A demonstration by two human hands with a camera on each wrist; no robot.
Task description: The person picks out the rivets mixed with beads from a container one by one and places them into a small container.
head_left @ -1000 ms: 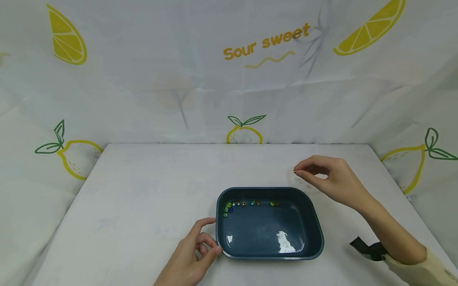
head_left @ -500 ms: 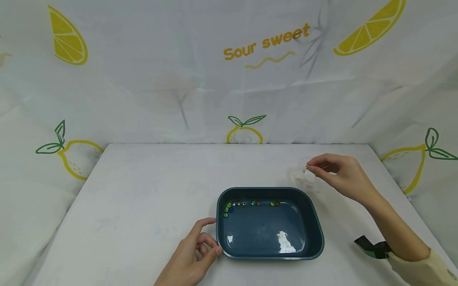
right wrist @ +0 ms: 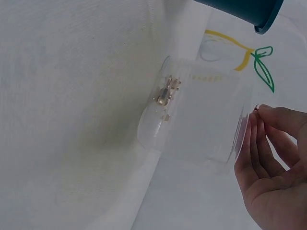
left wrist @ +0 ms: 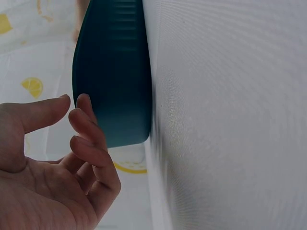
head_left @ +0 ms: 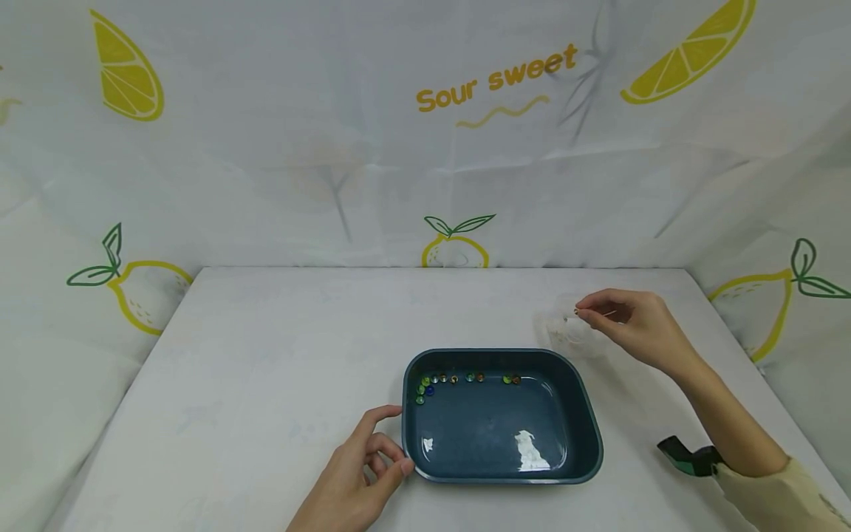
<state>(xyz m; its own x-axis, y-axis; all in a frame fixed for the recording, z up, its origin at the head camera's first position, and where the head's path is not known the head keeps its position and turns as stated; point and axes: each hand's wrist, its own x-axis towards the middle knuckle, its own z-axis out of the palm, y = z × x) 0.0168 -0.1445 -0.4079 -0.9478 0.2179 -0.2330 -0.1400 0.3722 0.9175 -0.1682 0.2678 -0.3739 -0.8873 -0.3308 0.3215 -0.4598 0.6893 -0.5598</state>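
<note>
A dark blue tray (head_left: 492, 451) stands on the white table, with several coloured glass marbles (head_left: 425, 382) along its back wall and back left corner. My left hand (head_left: 359, 465) lies against the tray's left side, loosely bent fingers touching the rim. To the right, my right hand (head_left: 638, 325) pinches a small gold-coloured metal piece (head_left: 576, 312) between thumb and fingertips. It is right at the mouth of a clear jar (right wrist: 206, 124), which is upright on the table. More small gold-coloured pieces (right wrist: 164, 97) lie at the jar's bottom.
A dark strap (head_left: 688, 458) hangs at my right forearm beside the pale sleeve (head_left: 774, 495). A white cloth with lemon prints (head_left: 455, 251) rises behind the table's back edge and along both sides.
My right hand has moved right and slightly away from the tray to the jar's mouth, holding the small gold-coloured piece. My left hand and the tray have stayed in place.
</note>
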